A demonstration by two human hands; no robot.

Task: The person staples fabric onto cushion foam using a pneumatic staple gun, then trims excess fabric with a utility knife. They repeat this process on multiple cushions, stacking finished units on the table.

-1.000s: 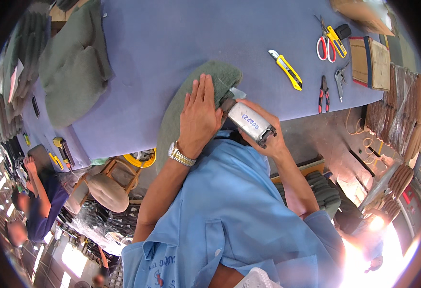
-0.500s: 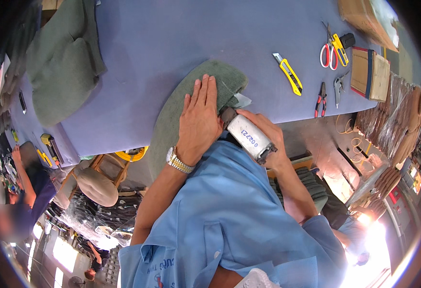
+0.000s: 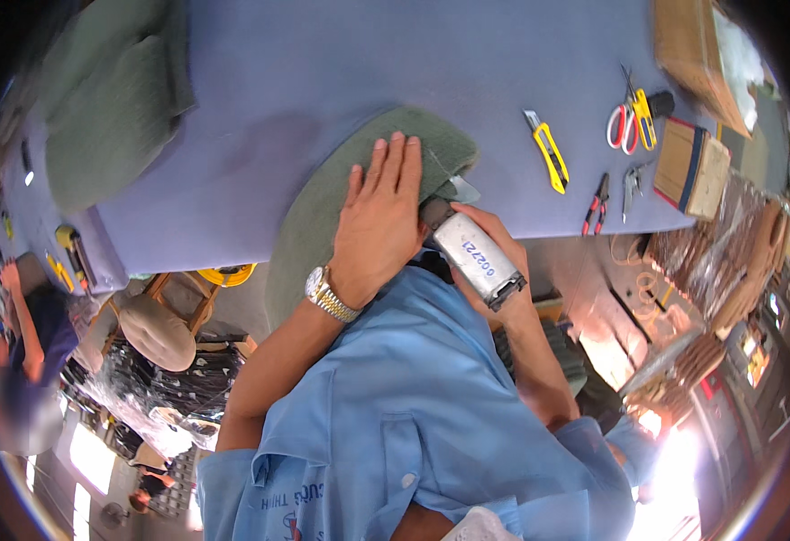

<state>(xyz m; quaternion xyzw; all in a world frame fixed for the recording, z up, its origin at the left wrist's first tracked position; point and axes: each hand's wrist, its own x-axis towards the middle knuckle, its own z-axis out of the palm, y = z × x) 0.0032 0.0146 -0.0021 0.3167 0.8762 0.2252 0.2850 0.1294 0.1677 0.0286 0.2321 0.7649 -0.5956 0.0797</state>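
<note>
A curved, dark green fabric-covered pad [image 3: 309, 212] lies at the near edge of the table, part of it reaching over the edge towards my body. My left hand [image 3: 381, 194] rests flat on it, fingers stretched out and holding nothing. A metal watch is on that wrist. My right hand [image 3: 510, 248] is wrapped round a silver-white staple gun [image 3: 474, 255] with a dark nose. The nose points at the pad's near right side, close to my left hand; whether it touches is hidden. A small pale flap [image 3: 463, 189] sticks out beside the nose.
On the blue table [image 3: 260, 54], to the right, lie a yellow cutter [image 3: 550, 158], red-handled scissors [image 3: 623, 128], red-and-black pliers [image 3: 597, 206] and a grey metal tool [image 3: 631, 191]. Boxes [image 3: 690, 167] stand beyond them. Green fabric [image 3: 111, 108] lies at left. A co-worker [image 3: 30, 334] is at far left.
The whole view has turned slightly, so the tools at right appear lower. My left hand stays flat on the pad, and my right hand keeps hold of the staple gun in nearly the same place.
</note>
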